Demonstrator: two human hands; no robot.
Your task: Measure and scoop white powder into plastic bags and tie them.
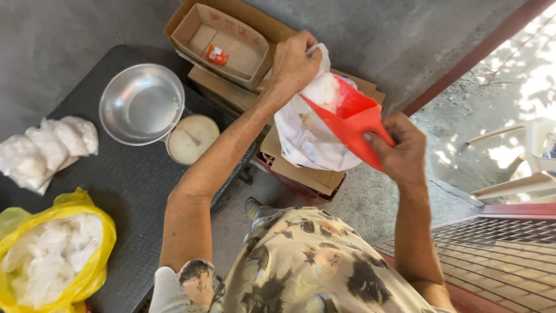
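Scoop: a red plastic scoop point(353, 124) is tipped with its wide mouth inside the top of a white bag. White grains sit in its mouth.
Right hand: the right hand point(399, 148) is closed around the narrow handle end of the scoop. The thumb lies on top of the red plastic and the other fingers curl under it.
White bag: a thin white plastic bag point(313, 142) hangs open in the air, above some boxes. It looks partly full and round at the bottom.
Left hand: the left hand point(294, 62) pinches the top edge of the bag and holds it up. Its fingers are shut tight on the plastic, just beside the mouth of the scoop.
Boxes: flat brown cardboard boxes point(301, 174) lie stacked under the bag. An open cardboard box point(223, 43) sits behind them, with a small red and white packet point(216, 55) inside.
Scale: a round scale dial point(191, 139) stands on the dark table point(133, 185), near the left arm. A shiny metal bowl point(141, 103) rests on top of the scale.
Small bags: a few filled clear bags point(49, 148) of white stuff lie together at the left side of the table.
Yellow bag: a big open yellow bag point(52, 252) sits at the near corner of the table, with more white stuff in it.
Ground: the floor is grey concrete point(382, 35), with sun on the ground at the right.
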